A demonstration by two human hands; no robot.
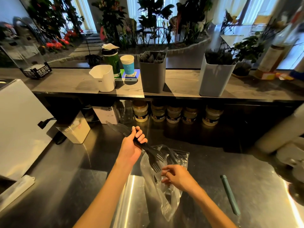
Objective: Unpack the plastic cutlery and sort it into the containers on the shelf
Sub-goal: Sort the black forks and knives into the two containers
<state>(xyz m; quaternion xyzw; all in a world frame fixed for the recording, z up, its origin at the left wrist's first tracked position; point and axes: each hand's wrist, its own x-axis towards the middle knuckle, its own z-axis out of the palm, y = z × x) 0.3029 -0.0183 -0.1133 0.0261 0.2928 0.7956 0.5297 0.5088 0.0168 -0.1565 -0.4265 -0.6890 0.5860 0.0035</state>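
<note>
My left hand (pixel 134 142) grips a bundle of black plastic cutlery (pixel 151 153) around its middle, knife ends pointing up-left and fork tines down-right. My right hand (pixel 176 176) pinches a clear plastic bag (pixel 158 195) that lies on the steel counter and holds more black cutlery. On the shelf above stand a dark grey container (pixel 153 78) with black cutlery in it and a light grey container (pixel 215 79) filled with black forks. A white container (pixel 103 79) stands to their left.
A green bottle (pixel 112 61) and a blue paper cup (pixel 127 65) stand behind the white container. Jars (pixel 173 115) line the space under the shelf. A grey-green pen-like tool (pixel 229 194) lies on the counter at right. A white box (pixel 77 131) sits left.
</note>
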